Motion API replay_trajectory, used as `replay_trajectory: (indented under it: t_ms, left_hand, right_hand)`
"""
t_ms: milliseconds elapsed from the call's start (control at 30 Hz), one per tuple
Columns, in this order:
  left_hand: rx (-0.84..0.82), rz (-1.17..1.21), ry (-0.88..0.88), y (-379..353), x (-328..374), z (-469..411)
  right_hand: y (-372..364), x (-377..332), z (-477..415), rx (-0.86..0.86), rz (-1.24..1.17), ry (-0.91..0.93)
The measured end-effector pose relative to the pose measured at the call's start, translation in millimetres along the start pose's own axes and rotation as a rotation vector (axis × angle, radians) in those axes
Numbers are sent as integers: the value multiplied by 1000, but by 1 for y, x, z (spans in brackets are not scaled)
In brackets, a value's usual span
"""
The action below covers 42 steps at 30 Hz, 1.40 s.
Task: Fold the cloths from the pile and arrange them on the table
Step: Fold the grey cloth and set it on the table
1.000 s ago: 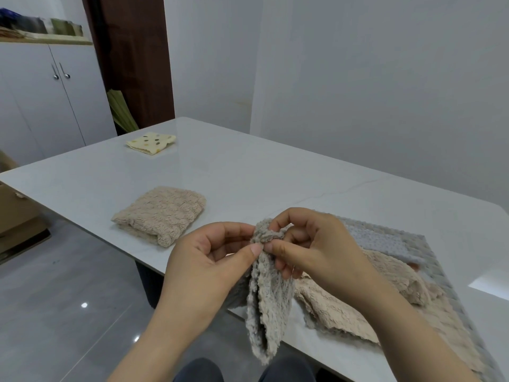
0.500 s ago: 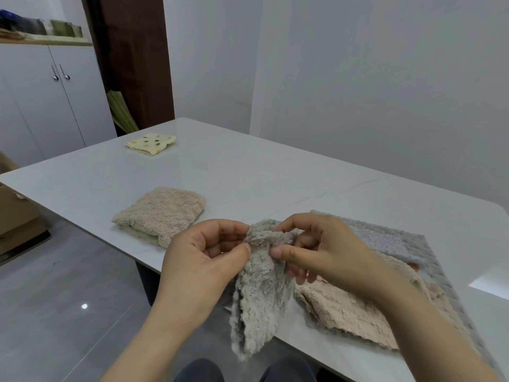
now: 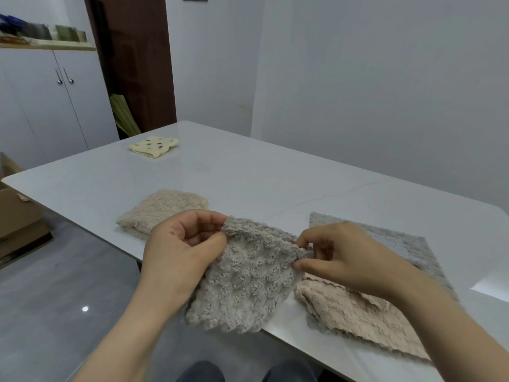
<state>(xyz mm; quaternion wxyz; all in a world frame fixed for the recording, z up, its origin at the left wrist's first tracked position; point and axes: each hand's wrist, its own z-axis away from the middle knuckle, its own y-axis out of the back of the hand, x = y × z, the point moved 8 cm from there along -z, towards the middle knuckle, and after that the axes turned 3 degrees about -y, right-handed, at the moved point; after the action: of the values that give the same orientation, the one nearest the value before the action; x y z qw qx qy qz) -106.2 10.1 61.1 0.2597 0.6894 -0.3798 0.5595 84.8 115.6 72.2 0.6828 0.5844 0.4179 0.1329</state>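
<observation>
At the near edge of the table [image 3: 248, 172], you hold a grey cloth [image 3: 245, 285] up between both hands. Your left hand [image 3: 179, 252] is turned palm-up with its fingers curled, thumb and fingertips pinching the cloth's upper left corner. Your right hand [image 3: 341, 257] comes in from the right with its back to the camera, thumb and forefinger pinching the upper right corner and the other fingers tucked behind the fabric. The top edge runs between the two grips, sloping down toward the right. The rest hangs below, its lower edge dropping past the table's rim. The pile [image 3: 413, 271] lies on the table to the right: a rumpled beige cloth [image 3: 358, 310] on top of a flat cloth [image 3: 402, 244] in pale grey, both partly covered by your right hand and forearm. Just beyond your left hand sits a folded cloth [image 3: 162, 210], beige, its near right part hidden by that hand. A spotted cloth [image 3: 154, 146] lies well apart, near the table's far left corner. A white cabinet [image 3: 41, 111] stands beyond the table, and a cardboard box [image 3: 16, 216] sits on the floor at left.
</observation>
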Motion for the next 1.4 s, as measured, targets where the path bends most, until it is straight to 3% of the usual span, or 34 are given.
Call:
replay_trajectory:
  t_ms: [133, 400, 600, 833, 1100, 1400]
  left_hand:
    - [19, 8, 3, 4, 1, -5]
    - [19, 107, 28, 1, 1, -8]
    - [-40, 30, -32, -12, 15, -13]
    - [-57, 111, -60, -16, 28, -15]
    - [-12, 138, -25, -1, 18, -13]
    - [-395, -45, 183, -15, -19, 12]
  right_hand:
    - [5, 0, 1, 121, -106, 46]
    - [-39, 28, 7, 300, -1080, -198]
    - [-89, 13, 9, 142, -1482, -247]
    - [-88, 2, 0, 145, -1489, -226]
    - [-65, 2, 11, 369, -1325, -241]
    - [-43, -5, 13, 399, -1288, -178]
